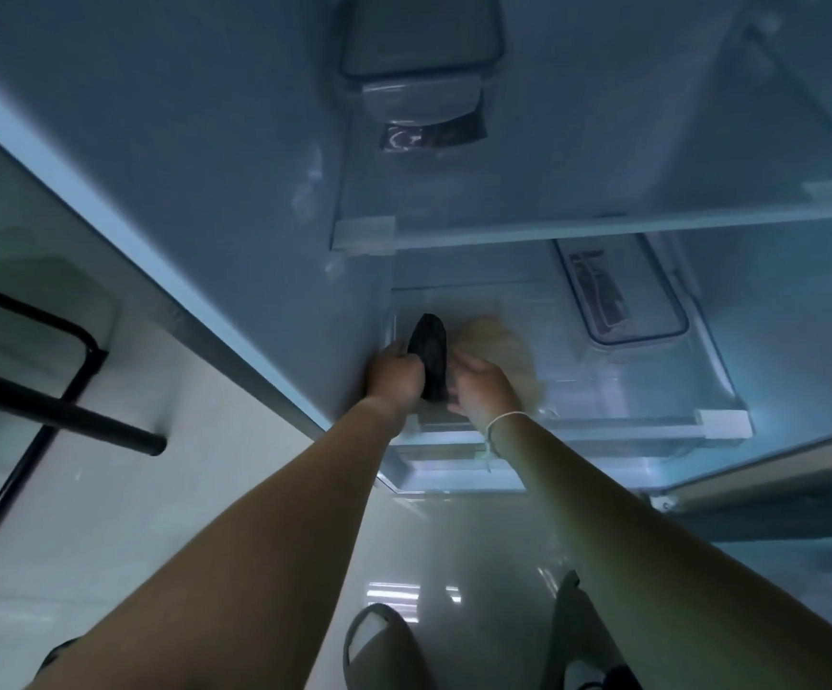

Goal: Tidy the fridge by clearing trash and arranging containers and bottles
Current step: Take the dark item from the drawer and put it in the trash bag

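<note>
At frame centre, the left hand [396,373] grips a crumpled black bag [431,358] on the lower glass shelf [628,415]; the right hand [483,385] hovers open beside it. Trash clearing seems underway; lidded clear plastic containers [620,296] look unarranged

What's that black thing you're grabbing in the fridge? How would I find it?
Look at the lower glass shelf of the open fridge, at its left end by the wall. There the left hand grips a crumpled black bag, with the right hand beside it. It is the only dark, wrinkled lump; the neighbour behind it is pale tan and blurry.
</note>
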Tool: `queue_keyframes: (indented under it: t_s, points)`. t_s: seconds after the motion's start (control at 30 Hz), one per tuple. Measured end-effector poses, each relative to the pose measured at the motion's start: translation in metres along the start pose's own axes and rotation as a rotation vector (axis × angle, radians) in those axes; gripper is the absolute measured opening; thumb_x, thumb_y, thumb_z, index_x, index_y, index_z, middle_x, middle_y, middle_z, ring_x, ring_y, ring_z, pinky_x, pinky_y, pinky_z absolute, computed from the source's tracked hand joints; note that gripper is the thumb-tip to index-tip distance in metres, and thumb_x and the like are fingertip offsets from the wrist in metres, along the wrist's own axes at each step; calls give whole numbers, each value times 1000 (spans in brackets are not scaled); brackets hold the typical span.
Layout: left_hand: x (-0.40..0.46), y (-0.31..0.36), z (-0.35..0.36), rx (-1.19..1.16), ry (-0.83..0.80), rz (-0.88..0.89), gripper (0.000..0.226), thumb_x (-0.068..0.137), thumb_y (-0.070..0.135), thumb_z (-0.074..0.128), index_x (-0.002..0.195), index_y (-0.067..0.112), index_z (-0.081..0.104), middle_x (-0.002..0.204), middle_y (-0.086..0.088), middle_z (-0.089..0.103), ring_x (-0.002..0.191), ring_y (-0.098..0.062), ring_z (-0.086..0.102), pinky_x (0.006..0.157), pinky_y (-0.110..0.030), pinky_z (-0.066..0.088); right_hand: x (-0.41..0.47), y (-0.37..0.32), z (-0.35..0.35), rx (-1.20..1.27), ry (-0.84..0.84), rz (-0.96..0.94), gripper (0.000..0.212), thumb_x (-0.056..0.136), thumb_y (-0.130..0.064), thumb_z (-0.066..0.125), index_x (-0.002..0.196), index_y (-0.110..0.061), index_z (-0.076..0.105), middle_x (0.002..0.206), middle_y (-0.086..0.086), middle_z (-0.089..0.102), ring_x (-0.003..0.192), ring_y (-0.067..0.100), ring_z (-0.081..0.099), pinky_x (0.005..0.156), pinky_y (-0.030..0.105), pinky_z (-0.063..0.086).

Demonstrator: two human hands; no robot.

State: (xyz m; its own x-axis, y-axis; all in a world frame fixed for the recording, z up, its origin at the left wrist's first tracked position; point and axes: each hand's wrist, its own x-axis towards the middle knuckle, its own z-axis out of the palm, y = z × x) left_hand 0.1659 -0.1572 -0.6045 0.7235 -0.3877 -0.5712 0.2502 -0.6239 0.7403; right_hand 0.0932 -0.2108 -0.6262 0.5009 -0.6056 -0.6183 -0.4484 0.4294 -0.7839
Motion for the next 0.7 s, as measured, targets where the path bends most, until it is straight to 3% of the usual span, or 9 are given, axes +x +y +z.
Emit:
queue_keyframes:
  t_s: [0.1, 0.17, 0.23, 0.3, 0.33, 0.47, 0.57, 0.7]
  points:
    - [9, -2, 3, -25, -11, -44, 42, 90, 6, 38, 130, 2, 51, 133, -23, 56, 119, -38, 56, 103, -46, 46, 1, -1, 0, 102, 9, 57, 44, 93, -6, 41, 134, -16, 53, 105, 12, 62, 96, 29, 60, 92, 41, 50]
    - [8, -1, 2, -33, -30, -79, 40, 94, 10, 40, 131, 0, 51, 134, -20, 56, 120, -36, 56, 98, -41, 51, -3, -3, -4, 159, 11, 95, 42, 93, -1, 42, 131, -11, 55, 110, 11, 61, 103, 29, 59, 88, 38, 49]
    - [5, -3, 3, -89, -54, -98, 37, 95, 7, 39, 129, -1, 53, 124, -21, 59, 111, -33, 61, 74, -29, 59, -12, -5, -7, 230, 17, 127, 44, 92, 8, 38, 132, -5, 53, 125, 18, 60, 114, 34, 57, 95, 41, 46]
    - [-2, -2, 2, -173, -82, -107, 33, 94, 0, 37, 119, 1, 59, 109, -17, 59, 96, -30, 59, 46, -18, 54, -20, -8, -8, 308, 26, 126, 48, 90, 17, 33, 131, 0, 52, 132, 25, 55, 105, 33, 56, 94, 43, 45]
    - [-6, -1, 2, -188, -85, -101, 31, 94, -1, 37, 113, 2, 61, 105, -16, 58, 91, -29, 57, 40, -16, 50, -23, -9, -9, 341, 27, 119, 49, 90, 19, 31, 130, 2, 53, 133, 27, 55, 99, 31, 54, 91, 43, 45]
    - [-33, 9, -8, -218, -109, -57, 28, 95, -1, 40, 113, 8, 60, 97, -13, 57, 63, -19, 53, 33, -12, 45, -48, -16, -13, 391, 32, 104, 47, 88, 22, 33, 128, 7, 53, 131, 29, 54, 99, 33, 54, 90, 44, 44]
    - [-62, 17, -20, -262, -151, -35, 26, 94, -4, 40, 104, 8, 61, 80, -11, 60, 58, -17, 54, 35, -13, 48, -75, -22, -15, 378, 33, 92, 48, 86, 23, 35, 127, 7, 53, 131, 29, 55, 109, 39, 56, 92, 46, 47]
    - [-104, 19, -40, -330, -140, -28, 29, 93, -6, 40, 77, 8, 59, 50, -3, 63, 36, -9, 59, 36, -15, 50, -119, -30, -12, 315, 28, 46, 48, 85, 22, 37, 127, 7, 52, 131, 28, 56, 97, 27, 53, 66, 31, 45]
